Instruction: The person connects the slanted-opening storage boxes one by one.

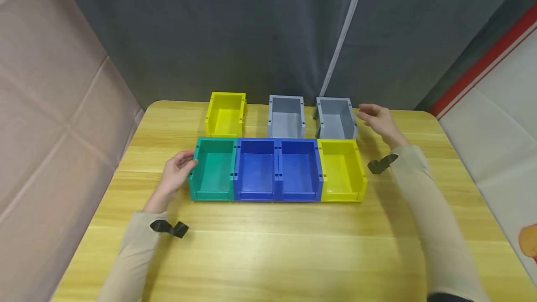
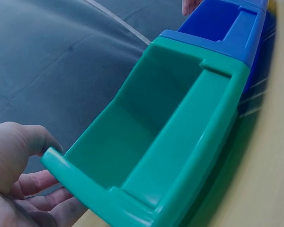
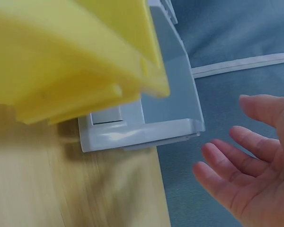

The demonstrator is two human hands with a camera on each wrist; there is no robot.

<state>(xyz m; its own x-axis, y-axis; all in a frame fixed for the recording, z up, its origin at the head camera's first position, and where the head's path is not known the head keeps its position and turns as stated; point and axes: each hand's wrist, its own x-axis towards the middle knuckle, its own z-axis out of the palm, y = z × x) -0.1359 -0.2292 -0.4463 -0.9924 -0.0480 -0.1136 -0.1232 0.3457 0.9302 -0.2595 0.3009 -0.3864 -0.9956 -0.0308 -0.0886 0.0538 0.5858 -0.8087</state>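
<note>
In the head view the green bin (image 1: pixel 215 169), two blue bins (image 1: pixel 257 169) and a yellow bin (image 1: pixel 341 171) stand side by side in a front row. My left hand (image 1: pixel 175 174) is at the green bin's left wall; in the left wrist view the hand (image 2: pixel 23 175) has its thumb at the rim of the green bin (image 2: pixel 146 118) and its fingers beside the outer wall. My right hand (image 1: pixel 381 124), fingers loosely bent and holding nothing, is just right of the right grey bin (image 1: pixel 337 119). The right wrist view shows a gap between that hand (image 3: pixel 255 161) and the grey bin (image 3: pixel 142 132).
Behind the front row stand another yellow bin (image 1: pixel 225 114) at the left and a second grey bin (image 1: pixel 286 118) in the middle. A dark curtain (image 1: pixel 251 31) hangs behind the wooden table (image 1: pixel 268 255). Pale panels rise at both sides.
</note>
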